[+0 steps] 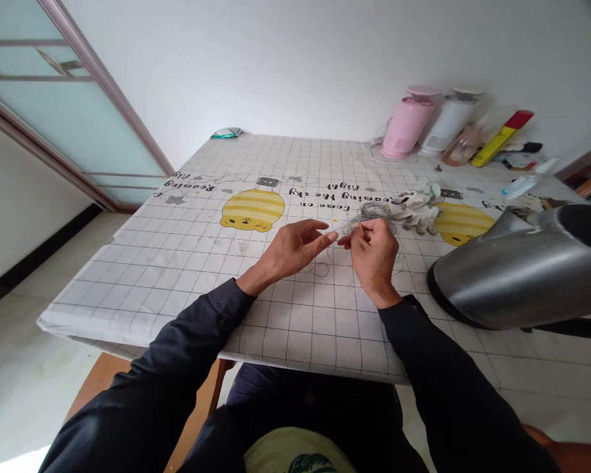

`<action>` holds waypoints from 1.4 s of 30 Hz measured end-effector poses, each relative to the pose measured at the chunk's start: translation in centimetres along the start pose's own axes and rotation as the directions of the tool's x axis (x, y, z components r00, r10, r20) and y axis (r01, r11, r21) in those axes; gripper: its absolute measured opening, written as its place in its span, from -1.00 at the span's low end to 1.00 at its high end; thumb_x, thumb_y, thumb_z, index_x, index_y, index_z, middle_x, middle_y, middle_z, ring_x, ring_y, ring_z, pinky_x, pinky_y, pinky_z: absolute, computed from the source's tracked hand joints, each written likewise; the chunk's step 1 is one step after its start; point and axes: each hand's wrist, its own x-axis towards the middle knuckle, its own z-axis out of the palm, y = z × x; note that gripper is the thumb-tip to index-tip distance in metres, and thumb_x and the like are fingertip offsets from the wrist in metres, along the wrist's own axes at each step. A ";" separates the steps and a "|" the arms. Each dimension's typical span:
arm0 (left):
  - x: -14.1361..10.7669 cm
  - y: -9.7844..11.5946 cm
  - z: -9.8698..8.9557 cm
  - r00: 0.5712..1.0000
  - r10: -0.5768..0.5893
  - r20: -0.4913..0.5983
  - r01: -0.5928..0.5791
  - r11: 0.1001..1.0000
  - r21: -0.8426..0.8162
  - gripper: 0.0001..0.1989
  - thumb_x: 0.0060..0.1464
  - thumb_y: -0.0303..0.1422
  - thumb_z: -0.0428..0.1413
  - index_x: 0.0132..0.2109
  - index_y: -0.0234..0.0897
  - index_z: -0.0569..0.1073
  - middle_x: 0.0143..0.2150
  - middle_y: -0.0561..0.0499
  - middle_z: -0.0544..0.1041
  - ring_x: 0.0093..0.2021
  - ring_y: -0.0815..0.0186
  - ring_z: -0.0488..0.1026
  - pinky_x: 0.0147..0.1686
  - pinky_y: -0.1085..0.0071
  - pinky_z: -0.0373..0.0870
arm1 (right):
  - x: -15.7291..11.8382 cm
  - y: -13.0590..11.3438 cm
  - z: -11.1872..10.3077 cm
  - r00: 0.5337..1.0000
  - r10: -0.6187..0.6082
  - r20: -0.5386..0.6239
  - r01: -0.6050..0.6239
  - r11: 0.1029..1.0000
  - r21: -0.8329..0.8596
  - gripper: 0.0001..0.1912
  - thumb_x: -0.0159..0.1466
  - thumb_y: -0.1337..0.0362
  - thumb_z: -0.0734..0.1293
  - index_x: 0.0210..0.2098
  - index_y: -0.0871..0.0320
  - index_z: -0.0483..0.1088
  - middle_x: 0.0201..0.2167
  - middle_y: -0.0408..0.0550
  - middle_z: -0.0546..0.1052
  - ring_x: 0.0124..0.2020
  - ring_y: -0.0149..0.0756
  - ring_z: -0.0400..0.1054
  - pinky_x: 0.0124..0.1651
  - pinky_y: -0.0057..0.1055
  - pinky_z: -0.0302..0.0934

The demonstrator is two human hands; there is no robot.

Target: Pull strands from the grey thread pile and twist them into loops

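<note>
A loose tangle of thin grey wire (373, 211) lies on the checked tablecloth, just beyond my right hand (374, 253). That hand is closed in a pinch, and a fine strand seems to run from its fingers. To its left, my left hand (298, 248) holds its thumb and fingers apart, with the thumb tip close to the right fingertips. No object shows in the left hand. Below the hands a thin loop of wire (320, 269) curls over the cloth. White work gloves (416, 210) lie right of the tangle.
At the right stands a large metal kettle (512, 276), close to my right forearm. Along the wall are a pink cylinder (408, 128), a white cylinder (448, 125) and a yellow-red box (502, 139). A green packet (226, 133) rests at the table's far left corner.
</note>
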 end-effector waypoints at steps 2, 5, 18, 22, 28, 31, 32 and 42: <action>-0.1 0.1 0.4 0.995 -0.061 0.081 0.067 0.996 -0.067 -0.49 0.29 0.07 0.38 0.04 -0.32 0.73 -0.19 -0.15 0.77 -0.18 0.13 0.71 -0.20 0.28 0.62 | 0.1 0.1 -0.1 1.000 -0.010 -0.006 0.010 1.000 0.012 -0.85 0.50 0.20 0.32 -0.22 0.00 0.29 -0.48 -0.16 0.66 -0.43 -0.20 0.64 -0.26 -0.22 0.47; -0.1 0.1 0.7 0.993 -0.059 0.106 0.074 0.986 -0.147 -0.62 0.36 -0.03 0.32 -0.20 -0.29 0.73 -0.27 -0.11 0.76 -0.25 0.21 0.70 -0.18 0.30 0.64 | 0.0 0.1 -0.3 0.999 -0.010 0.037 0.009 0.999 0.043 -0.88 0.50 0.18 0.32 -0.18 0.01 0.31 -0.44 -0.16 0.67 -0.42 -0.20 0.64 -0.26 -0.23 0.47; 0.7 -1.4 -1.1 0.978 0.161 -0.133 -0.140 0.978 0.153 -0.59 0.34 -0.07 0.34 -0.38 -0.25 0.62 -0.42 -0.03 0.64 -0.42 0.33 0.46 -0.38 0.35 0.34 | 0.5 -0.4 -1.9 0.907 0.089 0.412 -0.139 0.986 0.095 -0.78 0.43 0.15 0.44 -0.32 0.05 0.44 -0.54 -0.15 0.60 -0.53 -0.30 0.45 -0.38 -0.31 0.36; 1.1 -1.5 -1.6 0.986 0.028 -0.166 -0.017 0.997 0.071 -0.58 0.25 -0.05 0.42 -0.41 -0.26 0.61 -0.47 -0.02 0.60 -0.46 0.35 0.40 -0.43 0.36 0.28 | 0.9 -0.4 -2.5 0.824 0.087 0.560 -0.240 0.948 0.207 -0.74 0.45 0.05 0.46 -0.28 0.07 0.49 -0.53 -0.14 0.60 -0.54 -0.33 0.42 -0.41 -0.34 0.33; 1.3 -2.0 -0.5 0.983 -0.173 -0.063 0.144 0.937 -0.317 -0.71 0.20 -0.10 0.44 -0.17 -0.25 0.81 -0.10 -0.17 0.79 -0.10 0.17 0.66 -0.01 0.21 0.58 | 0.0 -0.8 -1.8 0.908 0.025 0.419 -0.118 0.973 0.196 -0.69 0.48 0.09 0.44 -0.36 0.04 0.43 -0.55 -0.17 0.56 -0.53 -0.34 0.38 -0.39 -0.36 0.29; 1.2 -2.0 0.0 0.978 -0.184 -0.095 0.137 0.917 -0.374 -0.72 0.15 -0.13 0.48 -0.11 -0.21 0.82 -0.01 -0.16 0.79 0.02 0.13 0.66 0.14 0.16 0.52 | -0.7 -0.7 -1.1 0.907 -0.023 0.420 -0.050 0.986 0.160 -0.68 0.49 0.09 0.42 -0.37 0.04 0.43 -0.53 -0.17 0.58 -0.51 -0.32 0.41 -0.37 -0.35 0.29; 1.1 -1.9 0.1 0.976 -0.189 -0.106 0.134 0.911 -0.389 -0.71 0.14 -0.13 0.49 -0.11 -0.22 0.82 -0.02 -0.16 0.79 0.02 0.13 0.66 0.14 0.16 0.51 | -0.9 -0.6 -1.0 0.903 -0.036 0.428 -0.029 0.989 0.146 -0.68 0.50 0.09 0.41 -0.37 0.04 0.43 -0.52 -0.17 0.59 -0.52 -0.32 0.40 -0.38 -0.34 0.28; 1.4 -2.1 0.6 0.949 -0.220 -0.225 0.107 0.898 -0.427 -0.79 0.14 -0.22 0.44 -0.30 -0.28 0.70 -0.29 -0.12 0.74 -0.24 0.25 0.62 -0.09 0.24 0.51 | -1.7 0.1 -0.2 0.860 -0.114 0.497 0.108 0.993 0.041 -0.65 0.53 0.12 0.36 -0.40 0.04 0.39 -0.50 -0.16 0.60 -0.58 -0.37 0.28 -0.44 -0.35 0.15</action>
